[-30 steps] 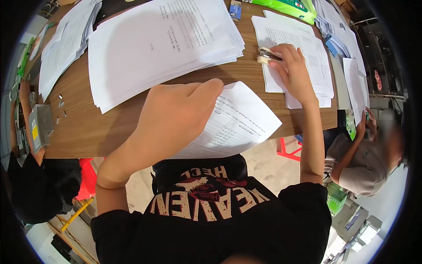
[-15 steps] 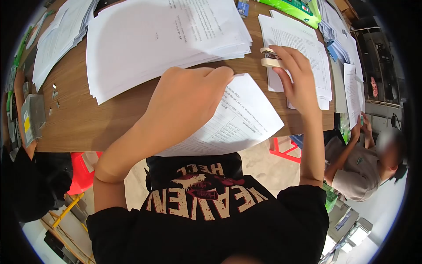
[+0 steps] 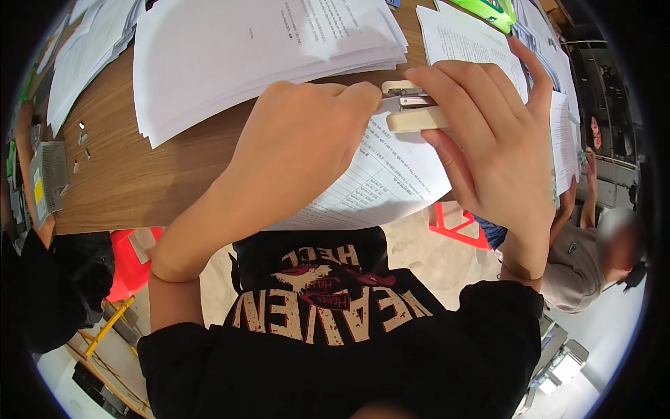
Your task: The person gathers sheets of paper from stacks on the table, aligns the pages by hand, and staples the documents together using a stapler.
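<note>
My left hand [image 3: 307, 136] is closed on the upper edge of some printed sheets [image 3: 401, 164], which hang tilted at the table's front edge. Text and a small table show on the top sheet; how many sheets there are I cannot tell. A cream stapler [image 3: 412, 120] is gripped in my right hand [image 3: 492, 133], fingers on its top and thumb underneath. Its jaws face left, beside my left fingertips and over the sheets' upper corner. Whether the paper lies between the jaws is hard to make out.
A thick paper stack [image 3: 209, 63] lies ahead on the wooden table [image 3: 105, 188], another pile [image 3: 464, 38] to its right. A green package [image 3: 488, 10] sits at the back. Loose staples [image 3: 82, 143] lie at left near a grey box [image 3: 49, 178]. Another person [image 3: 586, 258] sits at right.
My right hand has brought the stapler left and down, from above the right pile to the corner of the sheets. My left hand keeps its hold, nearly in the same place.
</note>
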A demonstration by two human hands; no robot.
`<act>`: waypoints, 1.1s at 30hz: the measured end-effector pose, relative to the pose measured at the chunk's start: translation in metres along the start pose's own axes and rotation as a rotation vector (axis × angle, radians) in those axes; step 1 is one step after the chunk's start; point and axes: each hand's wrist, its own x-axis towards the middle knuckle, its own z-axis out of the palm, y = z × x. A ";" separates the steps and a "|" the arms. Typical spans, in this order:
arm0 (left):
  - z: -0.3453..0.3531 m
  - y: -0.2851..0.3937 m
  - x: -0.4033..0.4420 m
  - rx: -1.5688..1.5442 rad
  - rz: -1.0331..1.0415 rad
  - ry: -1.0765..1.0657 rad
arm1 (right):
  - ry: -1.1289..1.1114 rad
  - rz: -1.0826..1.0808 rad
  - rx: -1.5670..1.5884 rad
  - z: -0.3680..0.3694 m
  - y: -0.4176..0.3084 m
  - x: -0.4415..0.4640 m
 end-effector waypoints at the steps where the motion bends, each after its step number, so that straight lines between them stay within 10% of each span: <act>1: 0.000 0.000 0.000 -0.016 -0.009 0.003 | -0.003 -0.004 -0.004 -0.001 -0.001 0.001; 33: 0.001 -0.025 -0.068 -0.480 -0.479 -0.197 | 0.120 0.055 0.148 0.051 0.032 -0.022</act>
